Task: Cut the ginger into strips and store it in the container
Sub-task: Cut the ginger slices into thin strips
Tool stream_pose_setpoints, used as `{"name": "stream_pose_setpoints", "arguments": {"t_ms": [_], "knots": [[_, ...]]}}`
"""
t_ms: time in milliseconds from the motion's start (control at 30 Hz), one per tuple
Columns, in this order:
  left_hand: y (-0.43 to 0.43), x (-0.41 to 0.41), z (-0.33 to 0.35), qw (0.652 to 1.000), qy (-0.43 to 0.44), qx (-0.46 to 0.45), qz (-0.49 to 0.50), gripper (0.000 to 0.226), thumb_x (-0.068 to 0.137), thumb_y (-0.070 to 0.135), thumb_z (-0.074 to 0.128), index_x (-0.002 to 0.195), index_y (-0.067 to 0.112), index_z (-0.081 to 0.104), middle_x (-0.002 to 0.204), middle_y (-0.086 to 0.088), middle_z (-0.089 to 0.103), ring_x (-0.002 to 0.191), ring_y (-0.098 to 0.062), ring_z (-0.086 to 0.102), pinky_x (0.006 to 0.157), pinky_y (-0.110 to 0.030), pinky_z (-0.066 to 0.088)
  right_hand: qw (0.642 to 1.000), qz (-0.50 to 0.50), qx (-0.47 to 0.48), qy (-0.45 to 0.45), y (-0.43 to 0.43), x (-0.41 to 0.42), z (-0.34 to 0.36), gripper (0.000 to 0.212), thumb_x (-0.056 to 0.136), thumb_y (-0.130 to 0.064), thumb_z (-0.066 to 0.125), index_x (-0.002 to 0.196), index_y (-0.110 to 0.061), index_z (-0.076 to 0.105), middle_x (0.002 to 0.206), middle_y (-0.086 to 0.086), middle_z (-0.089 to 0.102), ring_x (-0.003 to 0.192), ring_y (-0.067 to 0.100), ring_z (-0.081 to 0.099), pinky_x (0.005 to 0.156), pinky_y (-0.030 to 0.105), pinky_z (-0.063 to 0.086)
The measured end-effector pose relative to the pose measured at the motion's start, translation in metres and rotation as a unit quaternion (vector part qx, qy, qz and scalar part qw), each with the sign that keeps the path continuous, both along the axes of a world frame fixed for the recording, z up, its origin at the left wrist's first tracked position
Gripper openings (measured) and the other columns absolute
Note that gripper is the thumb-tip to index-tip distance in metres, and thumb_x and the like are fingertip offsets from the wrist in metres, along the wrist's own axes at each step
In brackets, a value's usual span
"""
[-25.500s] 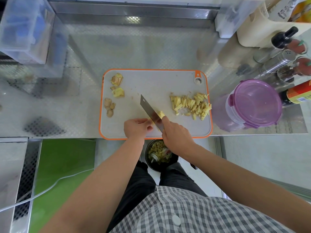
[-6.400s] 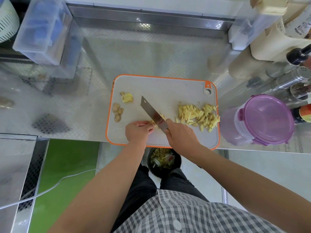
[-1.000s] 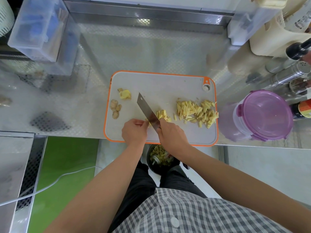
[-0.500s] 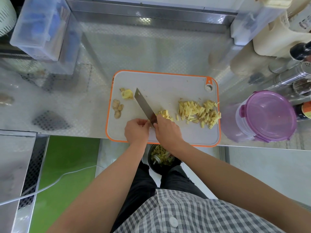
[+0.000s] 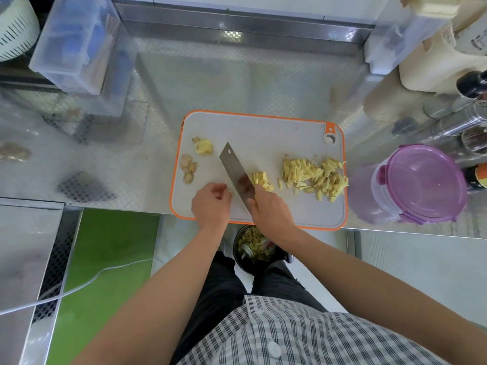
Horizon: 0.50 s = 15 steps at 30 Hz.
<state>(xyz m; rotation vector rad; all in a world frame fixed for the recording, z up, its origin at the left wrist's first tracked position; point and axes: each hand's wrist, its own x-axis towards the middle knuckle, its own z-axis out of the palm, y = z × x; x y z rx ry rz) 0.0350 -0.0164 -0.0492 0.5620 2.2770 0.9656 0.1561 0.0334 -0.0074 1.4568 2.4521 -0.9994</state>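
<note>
Ginger strips [image 5: 313, 177] lie heaped at 3 o'clock on the orange-edged cutting board [image 5: 290, 133], with a smaller pile [image 5: 261, 180] touching the knife [image 5: 234, 169] blade near the centre. The right hand [image 5: 271, 212] grips the knife handle at 6 o'clock, and the blade points toward 11 o'clock. The left hand [image 5: 210, 204], at 7 o'clock, has loosely curled fingers and nothing visible in it. Uncut ginger pieces [image 5: 188, 168] sit at 9 o'clock. The purple-lidded container [image 5: 421, 185] stands closed on the table [image 5: 237, 83], just beside the board's 3 o'clock edge.

Cleaver [image 5: 235, 171] handle: hidden inside the right hand [image 5: 272, 212]. Bin [image 5: 243, 263] below the near counter edge: partly covered by the right forearm; contents too blurred to identify. Dark-capped bottle [image 5: 473, 84], far right, and white slotted basket [image 5: 13, 30], far left: cut by frame edges.
</note>
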Motion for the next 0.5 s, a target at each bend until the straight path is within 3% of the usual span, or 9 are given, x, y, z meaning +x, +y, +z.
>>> {"name": "stream_pose_setpoints", "arguments": {"t_ms": [200,367,500], "knots": [[0.0,0.002,-0.002,0.998,-0.052,0.039,-0.003,0.009,0.08,0.011,0.072,0.088,0.016,0.071,0.074,-0.002,0.07,0.066,-0.021,0.068,0.067,-0.043,0.059,0.999,-0.045,0.007,0.009,0.012,0.008,0.004,0.016,0.099,-0.021,0.039,0.105,-0.007,0.043,0.073,0.005,0.05,0.067,0.028,0.048,0.058,0.033,0.034],[-0.004,-0.006,0.002,0.998,0.058,-0.014,-0.022,0.01,0.083,0.017,0.068,0.092,0.015,0.072,0.084,0.002,0.07,0.075,-0.015,0.063,0.076,-0.031,0.049,0.999,-0.048,0.002,0.019,0.005,0.01,0.001,0.013,0.099,-0.02,0.04,0.09,-0.013,0.034,0.063,-0.002,0.039,0.06,0.024,0.044,0.048,0.031,0.026],[-0.012,-0.016,0.002,0.997,0.07,-0.025,-0.019,0.01,0.085,0.015,0.064,0.094,0.015,0.07,0.085,0.001,0.068,0.075,-0.016,0.059,0.073,-0.025,0.042,1.0,-0.022,0.001,0.018,0.002,0.007,0.002,0.014,0.099,-0.02,0.04,0.088,-0.013,0.034,0.061,-0.002,0.038,0.054,0.019,0.039,0.046,0.029,0.022]]}}
